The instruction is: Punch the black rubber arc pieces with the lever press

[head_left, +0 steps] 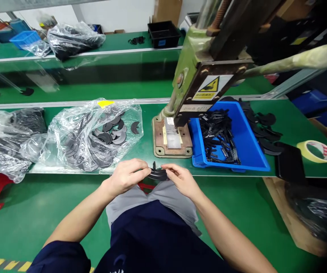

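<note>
Between my hands, just off the table's front edge, is a curved black plastic part (157, 174) with a small black piece (154, 165) standing up from its middle. My left hand (129, 175) pinches its left end. The right end is gripped by the thumb and fingers of my right hand (182, 179). Straight ahead stands a green hand press (186, 76), with a metal block (173, 137) on its base. Right of the press, a blue bin (249, 140) holds many small black plastic pieces (217, 132).
A clear plastic bag (63, 132) of dark crescent parts lies open at left, beside another filled bag (12, 140). The press lever (294, 60) reaches right. Loose black parts (263, 129), a black flat object (289, 161) and a tape roll (317, 151) lie at right.
</note>
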